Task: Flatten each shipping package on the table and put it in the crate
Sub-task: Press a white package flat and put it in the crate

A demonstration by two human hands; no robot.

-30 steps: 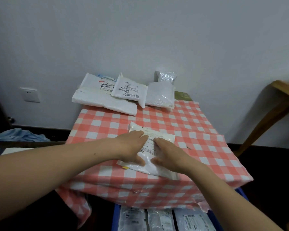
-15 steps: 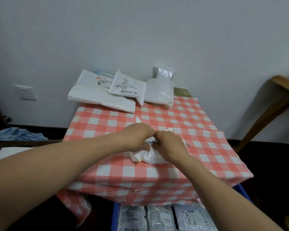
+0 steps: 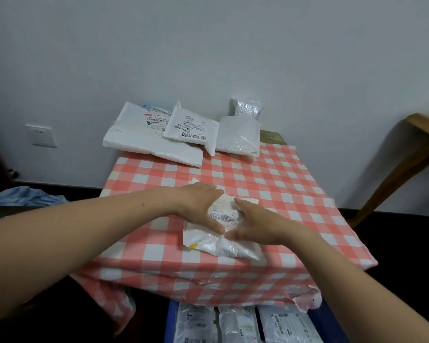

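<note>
1. Indoors, a worktop [image 3: 295, 194] draped in red-and-white checked cloth stands against a pale wall [image 3: 208, 45] bearing a socket [image 3: 41, 135]; a wooden frame [image 3: 406, 157] shows at right.
2. Below the near edge, a blue crate [image 3: 170, 323] is cut off at the bottom of the view, apparently holding several bagged parcels [image 3: 238, 325]; label print is too small to read.
3. A crumpled white package [image 3: 223, 243] lies near the worktop's front edge beneath the left hand [image 3: 198, 206] and right hand [image 3: 253, 224], which press it with fingers flat, thumbs nearly meeting. Stacked packages [image 3: 154, 144] sit at the back.
</note>
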